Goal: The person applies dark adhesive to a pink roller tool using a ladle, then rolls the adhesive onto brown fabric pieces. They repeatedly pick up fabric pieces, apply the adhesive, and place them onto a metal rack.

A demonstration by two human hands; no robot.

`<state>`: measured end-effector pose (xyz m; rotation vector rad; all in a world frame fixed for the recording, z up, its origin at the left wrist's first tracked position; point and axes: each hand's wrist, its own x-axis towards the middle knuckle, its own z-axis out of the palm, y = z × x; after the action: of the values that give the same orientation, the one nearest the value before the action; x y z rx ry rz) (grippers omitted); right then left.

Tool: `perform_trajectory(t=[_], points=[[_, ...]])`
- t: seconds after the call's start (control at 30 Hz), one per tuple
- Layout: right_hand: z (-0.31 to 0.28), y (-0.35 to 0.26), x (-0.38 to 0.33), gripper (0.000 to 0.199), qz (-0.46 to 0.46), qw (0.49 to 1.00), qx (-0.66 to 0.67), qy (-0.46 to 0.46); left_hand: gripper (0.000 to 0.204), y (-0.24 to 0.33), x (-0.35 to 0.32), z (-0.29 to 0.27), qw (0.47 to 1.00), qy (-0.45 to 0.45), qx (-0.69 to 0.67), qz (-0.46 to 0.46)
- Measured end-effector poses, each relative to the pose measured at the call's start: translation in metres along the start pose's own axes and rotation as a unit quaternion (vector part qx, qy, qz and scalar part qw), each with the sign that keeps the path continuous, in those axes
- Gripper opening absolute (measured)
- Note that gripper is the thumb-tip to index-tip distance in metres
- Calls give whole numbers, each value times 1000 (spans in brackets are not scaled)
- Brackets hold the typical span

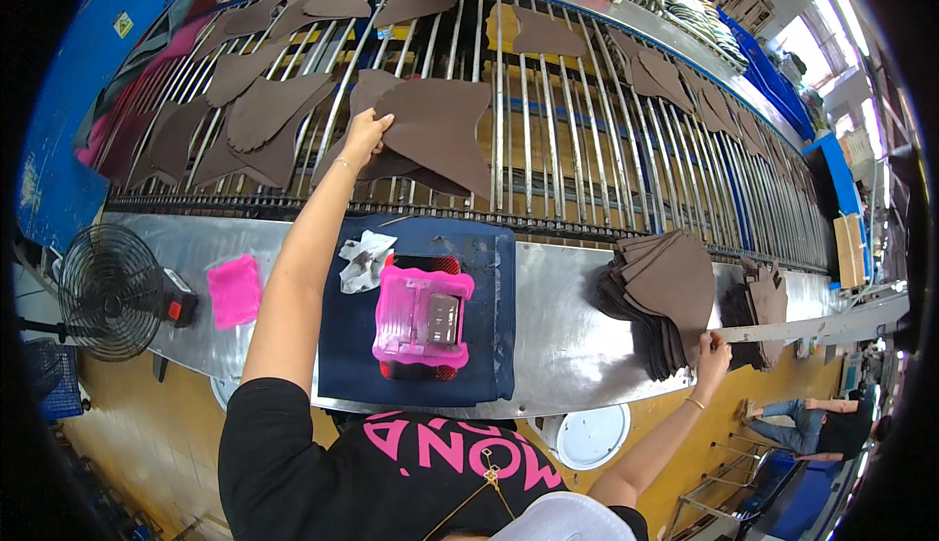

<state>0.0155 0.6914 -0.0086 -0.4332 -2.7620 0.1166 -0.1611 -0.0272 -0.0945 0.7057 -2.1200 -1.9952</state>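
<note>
Brown leather piece: a flat, curved-edged cut shape [435, 130] lies on the metal bar rack [587, 150], overlapping another brown piece beneath it, at the rack's middle-left.
Left hand: the left hand [364, 138] reaches far forward and pinches the left edge of that brown piece, fingers closed on it, a thin bracelet on the wrist.
Right hand: the right hand [711, 353] sits at the near edge of the steel worktable [558, 345], fingers curled and pressed against the lower side of the stack of brown cut pieces [665, 301]; how tightly it holds the stack, I cannot tell.
Stack: fanned and leaning, it rests on the table to the right, with a second, smaller dark pile [758, 306] just beside it.
Rack: more brown cut shapes [254, 115] are spread across its bars at left, top and right.
Table centre: a dark blue cloth mat [489, 345] carries a pink plastic tray [423, 318] holding a clear box; a crumpled white rag [364, 259] lies at the mat's upper left.
Table left: a pink sponge-like square [235, 290] lies near a black wire-cage fan [110, 292].
Below the table: a round white lid-like disc [590, 435] shows near the floor.
Far right: another person [812, 424] sits low, well apart.
</note>
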Motion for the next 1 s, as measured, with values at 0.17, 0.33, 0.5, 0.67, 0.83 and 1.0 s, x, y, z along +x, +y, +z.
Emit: perform_trajectory(t=[0.17, 0.33, 0.5, 0.67, 0.83, 1.0], points=[[37, 24, -8, 47, 132, 985, 86, -73, 41, -19, 23, -9, 982, 57, 179, 11], [15, -10, -9, 44, 115, 988, -89, -59, 58, 4, -9, -10, 911, 150, 361, 134], [-15, -54, -5, 30, 105, 977, -182, -29, 51, 45, -77, -13, 912, 24, 345, 222], [-50, -75, 6, 25, 51, 990, -123, 34, 46, 84, -149, 2, 903, -113, 301, 285], [-6, -36, 7, 30, 97, 981, -161, -45, 46, 87, -168, 11, 900, -152, 268, 307], [29, -34, -6, 49, 120, 983, -135, -35, 43, 90, -180, 7, 906, -161, 268, 285]])
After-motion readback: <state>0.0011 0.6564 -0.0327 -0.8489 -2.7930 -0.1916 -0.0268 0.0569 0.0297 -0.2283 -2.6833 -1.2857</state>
